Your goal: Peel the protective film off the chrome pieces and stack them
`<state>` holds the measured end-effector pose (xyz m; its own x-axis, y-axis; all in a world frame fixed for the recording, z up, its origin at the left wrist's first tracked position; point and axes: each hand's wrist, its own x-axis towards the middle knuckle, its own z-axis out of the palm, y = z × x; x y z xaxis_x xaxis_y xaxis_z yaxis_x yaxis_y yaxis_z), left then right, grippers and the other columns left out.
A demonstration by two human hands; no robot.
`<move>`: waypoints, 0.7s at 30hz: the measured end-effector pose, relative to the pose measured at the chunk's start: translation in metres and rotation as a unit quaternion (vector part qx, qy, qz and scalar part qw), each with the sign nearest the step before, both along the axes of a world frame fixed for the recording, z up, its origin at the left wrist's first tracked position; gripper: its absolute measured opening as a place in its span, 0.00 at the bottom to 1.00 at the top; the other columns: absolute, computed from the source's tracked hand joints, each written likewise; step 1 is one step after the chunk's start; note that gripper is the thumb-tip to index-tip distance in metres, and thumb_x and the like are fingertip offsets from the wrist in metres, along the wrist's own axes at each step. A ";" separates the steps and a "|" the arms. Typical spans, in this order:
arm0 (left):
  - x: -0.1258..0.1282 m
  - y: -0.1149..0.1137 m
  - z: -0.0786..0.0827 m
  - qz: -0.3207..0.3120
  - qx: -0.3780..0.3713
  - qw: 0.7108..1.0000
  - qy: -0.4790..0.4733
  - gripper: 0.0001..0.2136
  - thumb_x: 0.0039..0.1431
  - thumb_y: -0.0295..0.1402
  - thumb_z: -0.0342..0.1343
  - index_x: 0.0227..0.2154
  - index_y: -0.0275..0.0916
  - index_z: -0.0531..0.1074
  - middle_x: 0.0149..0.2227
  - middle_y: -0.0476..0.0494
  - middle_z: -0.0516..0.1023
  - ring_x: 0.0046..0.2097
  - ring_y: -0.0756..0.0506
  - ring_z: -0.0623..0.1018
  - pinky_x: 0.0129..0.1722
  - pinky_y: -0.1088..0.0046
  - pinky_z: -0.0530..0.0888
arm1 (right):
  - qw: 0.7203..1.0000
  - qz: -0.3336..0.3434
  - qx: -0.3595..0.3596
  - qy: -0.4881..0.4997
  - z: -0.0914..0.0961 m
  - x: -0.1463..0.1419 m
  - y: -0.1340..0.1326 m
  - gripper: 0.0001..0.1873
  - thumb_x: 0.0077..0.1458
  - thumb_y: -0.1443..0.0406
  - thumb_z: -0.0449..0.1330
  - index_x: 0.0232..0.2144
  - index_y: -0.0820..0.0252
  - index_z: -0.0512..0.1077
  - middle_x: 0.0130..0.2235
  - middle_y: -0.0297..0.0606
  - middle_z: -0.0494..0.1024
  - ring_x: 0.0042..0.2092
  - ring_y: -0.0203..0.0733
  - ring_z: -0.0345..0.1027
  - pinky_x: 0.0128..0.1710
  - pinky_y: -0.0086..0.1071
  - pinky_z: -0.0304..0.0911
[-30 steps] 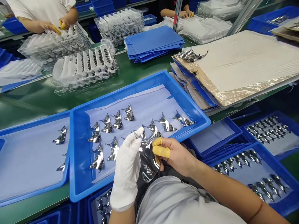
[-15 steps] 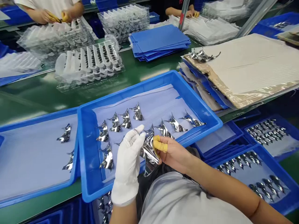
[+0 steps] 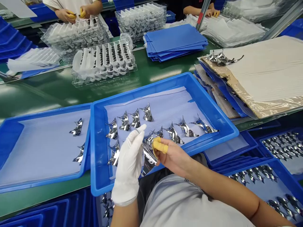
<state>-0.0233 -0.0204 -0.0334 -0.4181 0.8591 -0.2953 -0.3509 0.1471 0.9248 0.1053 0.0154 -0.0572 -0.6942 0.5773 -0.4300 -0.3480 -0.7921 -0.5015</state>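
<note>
In a white glove, my left hand [image 3: 129, 167] is closed around the left side of a shiny chrome piece [image 3: 149, 159] with pale lettering. My right hand [image 3: 171, 153], wearing yellow finger covers, pinches the same piece along its right edge. The hands cover much of it. Both are above the near side of a blue tray [image 3: 95, 157] lined with white sheet. Similar pointed chrome pieces [image 3: 186, 128] lie inside in two groups, left and right.
A second blue tray [image 3: 47, 181] holding two chrome pieces adjoins on the left. Behind are clear packaging trays [image 3: 104, 64], blue sheets [image 3: 176, 37] and co-workers' hands [image 3: 68, 15]. A covered board [image 3: 270, 69] bearing chrome pieces is at right, above lower trays [image 3: 284, 189].
The view has swung left, so the surroundings appear further right. Both hands still hold the chrome piece, which has turned slightly between them.
</note>
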 end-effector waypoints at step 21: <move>0.036 0.013 -0.001 -0.178 -0.048 0.919 -0.349 0.22 0.64 0.47 0.52 0.51 0.36 0.77 0.14 0.49 0.72 0.09 0.49 0.68 0.08 0.77 0.67 | 0.991 0.062 0.107 0.051 0.021 0.039 0.016 0.19 0.49 0.56 0.71 0.27 0.64 0.69 0.23 0.34 0.76 0.22 0.37 0.74 0.20 0.26 0.69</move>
